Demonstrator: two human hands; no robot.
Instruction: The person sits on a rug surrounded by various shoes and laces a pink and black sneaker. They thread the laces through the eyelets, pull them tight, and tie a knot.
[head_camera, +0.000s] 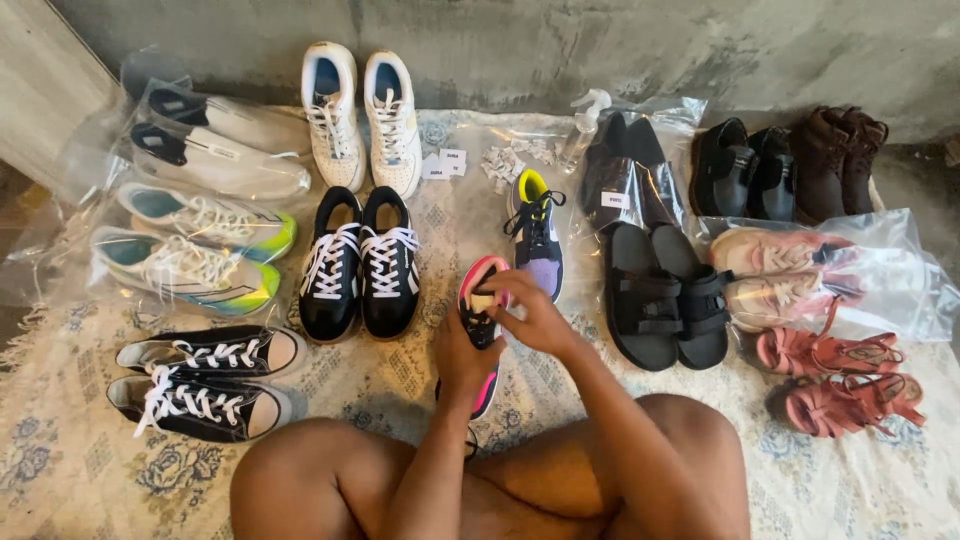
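We see both hands on 1 pink-and-black running shoe (482, 330), lifted just above the pale floral rug (80, 470). The left hand (462, 358) grips its side from below; the right hand (528, 315) pinches its tongue. Its purple, yellow-lined mate (537, 235) lies just beyond, beside 2 black slide sandals (668, 295).

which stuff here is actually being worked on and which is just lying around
In hand:
- left hand
- right hand
- pink and black sneaker, held by both
- its mate on the rug

Lying about:
- white sneakers
- black sandals
- spray bottle
- bagged pink sneakers
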